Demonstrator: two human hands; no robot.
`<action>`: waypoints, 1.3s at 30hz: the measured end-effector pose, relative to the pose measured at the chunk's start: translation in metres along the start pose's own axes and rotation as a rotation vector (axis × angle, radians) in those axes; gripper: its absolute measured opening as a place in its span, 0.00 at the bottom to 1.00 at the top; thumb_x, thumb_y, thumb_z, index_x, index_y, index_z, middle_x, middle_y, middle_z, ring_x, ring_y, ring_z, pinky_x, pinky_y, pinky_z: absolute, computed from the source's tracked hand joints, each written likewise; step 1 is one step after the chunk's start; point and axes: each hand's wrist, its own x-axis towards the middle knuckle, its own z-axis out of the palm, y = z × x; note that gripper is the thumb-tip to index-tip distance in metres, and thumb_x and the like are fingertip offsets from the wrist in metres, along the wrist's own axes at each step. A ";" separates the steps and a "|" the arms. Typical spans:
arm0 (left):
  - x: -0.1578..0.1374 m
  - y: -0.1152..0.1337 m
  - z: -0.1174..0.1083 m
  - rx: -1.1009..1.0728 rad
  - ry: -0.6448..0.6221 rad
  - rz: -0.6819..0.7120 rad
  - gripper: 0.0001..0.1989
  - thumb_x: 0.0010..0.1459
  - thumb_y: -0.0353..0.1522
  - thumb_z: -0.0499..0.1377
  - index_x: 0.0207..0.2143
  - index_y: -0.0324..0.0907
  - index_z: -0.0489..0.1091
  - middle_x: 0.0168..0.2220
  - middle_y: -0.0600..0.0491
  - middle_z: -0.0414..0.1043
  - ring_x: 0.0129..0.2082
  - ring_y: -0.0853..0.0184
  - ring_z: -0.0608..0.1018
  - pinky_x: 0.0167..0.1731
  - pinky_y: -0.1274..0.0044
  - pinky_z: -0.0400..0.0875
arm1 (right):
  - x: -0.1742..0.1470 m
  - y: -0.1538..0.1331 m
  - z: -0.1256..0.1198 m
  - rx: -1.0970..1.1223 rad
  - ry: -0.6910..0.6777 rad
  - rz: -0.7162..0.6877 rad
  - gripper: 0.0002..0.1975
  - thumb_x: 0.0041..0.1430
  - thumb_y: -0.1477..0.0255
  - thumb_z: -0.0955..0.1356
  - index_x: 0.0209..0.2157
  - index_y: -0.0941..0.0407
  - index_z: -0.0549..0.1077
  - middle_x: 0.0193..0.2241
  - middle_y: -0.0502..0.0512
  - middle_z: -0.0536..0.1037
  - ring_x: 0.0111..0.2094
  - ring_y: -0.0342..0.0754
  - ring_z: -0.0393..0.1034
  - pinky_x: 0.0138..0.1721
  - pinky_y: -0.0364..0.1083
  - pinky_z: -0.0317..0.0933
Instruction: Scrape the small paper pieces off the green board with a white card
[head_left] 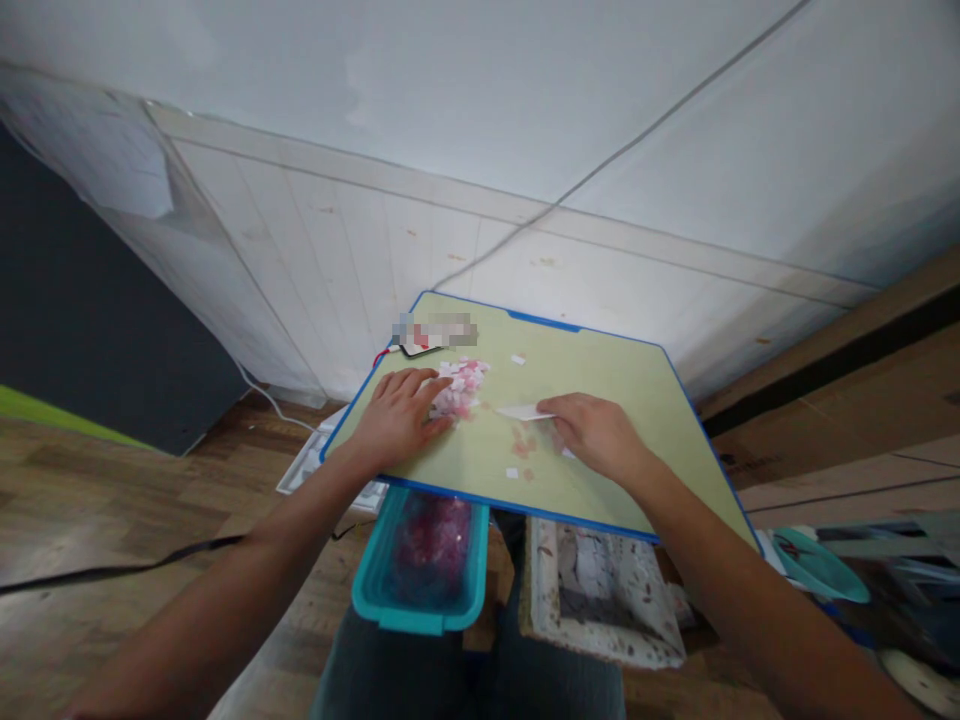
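My left hand (406,415) rests on the left part of a yellow-green board (615,370) with a blue rim. Its fingers are spread and touch the edge of a heap of small pink and white pieces (461,388). Between the thumb and fingers of my right hand (596,432) is a flat, pointed white piece (523,412), whose exact kind I cannot make out. Its tip points left toward the heap. A few loose white squares (512,473) and some pinkish round bits (523,440) lie around it on the board.
A phone (421,348) with a red cable lies at the board's back left. Below the front edge sit a teal basin (420,625) with pinkish contents and a stained white box (544,590). Cardboard (840,420) stands at the right, a panelled wall (337,240) behind.
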 end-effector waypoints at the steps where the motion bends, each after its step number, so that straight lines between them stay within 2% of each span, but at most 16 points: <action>1: -0.002 -0.002 0.001 0.005 0.010 -0.030 0.29 0.65 0.48 0.58 0.65 0.50 0.65 0.62 0.45 0.66 0.62 0.51 0.67 0.62 0.58 0.59 | -0.006 0.004 -0.001 0.008 0.003 -0.001 0.19 0.73 0.70 0.59 0.56 0.51 0.77 0.53 0.55 0.81 0.53 0.50 0.75 0.55 0.46 0.62; 4: 0.001 -0.003 0.008 -0.001 0.028 -0.092 0.30 0.65 0.49 0.58 0.65 0.49 0.65 0.61 0.44 0.67 0.61 0.51 0.68 0.61 0.59 0.61 | -0.005 0.010 -0.004 -0.004 0.045 0.088 0.20 0.74 0.69 0.58 0.57 0.51 0.76 0.53 0.55 0.81 0.53 0.50 0.75 0.54 0.47 0.63; 8: 0.013 0.002 0.017 0.003 0.058 -0.115 0.31 0.64 0.49 0.59 0.66 0.48 0.64 0.61 0.43 0.67 0.61 0.50 0.67 0.61 0.59 0.61 | 0.011 -0.001 -0.002 -0.061 0.031 0.206 0.21 0.74 0.69 0.58 0.58 0.50 0.76 0.51 0.56 0.82 0.51 0.52 0.76 0.50 0.47 0.64; 12: 0.015 0.006 0.015 -0.005 0.121 -0.095 0.31 0.64 0.50 0.59 0.64 0.44 0.65 0.59 0.41 0.68 0.60 0.50 0.68 0.60 0.59 0.62 | -0.008 -0.021 0.000 -0.037 -0.006 0.119 0.20 0.73 0.69 0.58 0.57 0.51 0.77 0.52 0.56 0.82 0.52 0.52 0.75 0.52 0.47 0.63; 14: 0.010 0.014 0.011 -0.029 0.140 -0.095 0.28 0.65 0.49 0.58 0.60 0.44 0.68 0.56 0.41 0.70 0.58 0.51 0.69 0.58 0.60 0.63 | -0.026 -0.025 -0.006 -0.009 -0.017 0.057 0.20 0.74 0.69 0.58 0.56 0.51 0.77 0.52 0.56 0.82 0.53 0.51 0.75 0.53 0.47 0.62; 16: 0.003 0.029 0.007 -0.071 0.110 -0.075 0.22 0.67 0.47 0.57 0.55 0.44 0.72 0.52 0.43 0.72 0.54 0.53 0.71 0.55 0.61 0.65 | -0.042 -0.021 -0.015 0.005 0.018 0.080 0.20 0.74 0.68 0.57 0.56 0.51 0.76 0.50 0.56 0.82 0.50 0.52 0.76 0.52 0.47 0.63; 18: -0.003 0.049 0.004 -0.150 0.011 0.042 0.16 0.68 0.43 0.56 0.51 0.46 0.74 0.49 0.46 0.73 0.52 0.56 0.73 0.53 0.63 0.66 | -0.054 -0.010 -0.024 0.017 0.122 0.221 0.20 0.72 0.66 0.59 0.56 0.52 0.76 0.46 0.58 0.84 0.46 0.53 0.77 0.48 0.48 0.65; 20: -0.008 0.069 0.002 -0.243 -0.110 0.222 0.15 0.68 0.42 0.56 0.52 0.49 0.76 0.49 0.48 0.74 0.51 0.59 0.73 0.54 0.64 0.66 | -0.064 0.003 -0.027 0.066 0.237 0.407 0.19 0.69 0.64 0.61 0.54 0.55 0.76 0.40 0.58 0.84 0.39 0.54 0.78 0.42 0.48 0.65; 23: -0.012 0.087 -0.001 -0.298 -0.188 0.344 0.16 0.70 0.42 0.54 0.52 0.52 0.76 0.49 0.50 0.75 0.51 0.60 0.74 0.55 0.64 0.65 | -0.076 0.018 -0.018 0.214 0.283 0.552 0.17 0.65 0.64 0.63 0.46 0.56 0.78 0.35 0.56 0.83 0.34 0.52 0.76 0.37 0.47 0.65; 27: -0.012 0.079 -0.004 -0.247 -0.188 0.336 0.15 0.70 0.42 0.53 0.50 0.53 0.78 0.49 0.51 0.75 0.51 0.60 0.73 0.54 0.64 0.64 | -0.086 0.033 -0.002 0.303 0.265 0.629 0.18 0.62 0.66 0.64 0.47 0.57 0.79 0.39 0.58 0.83 0.37 0.53 0.75 0.38 0.47 0.65; 31: -0.009 0.062 -0.006 -0.123 -0.151 0.285 0.15 0.70 0.41 0.53 0.50 0.53 0.78 0.49 0.50 0.75 0.52 0.58 0.73 0.52 0.62 0.64 | -0.094 0.039 -0.009 0.268 0.284 0.739 0.18 0.61 0.66 0.63 0.46 0.57 0.80 0.37 0.58 0.83 0.36 0.53 0.75 0.37 0.47 0.64; 34: -0.006 0.059 -0.005 -0.042 -0.100 0.225 0.16 0.70 0.41 0.53 0.51 0.52 0.77 0.51 0.48 0.75 0.54 0.55 0.72 0.53 0.61 0.64 | -0.105 0.030 -0.014 0.361 0.241 0.706 0.18 0.59 0.66 0.64 0.45 0.55 0.80 0.34 0.55 0.82 0.33 0.51 0.74 0.35 0.45 0.63; 39: -0.005 0.061 -0.006 -0.013 -0.006 0.138 0.20 0.70 0.42 0.53 0.59 0.51 0.72 0.55 0.47 0.73 0.56 0.53 0.71 0.55 0.59 0.63 | -0.127 0.016 -0.003 0.425 0.155 0.664 0.20 0.58 0.68 0.64 0.48 0.56 0.80 0.36 0.55 0.83 0.34 0.51 0.75 0.37 0.45 0.64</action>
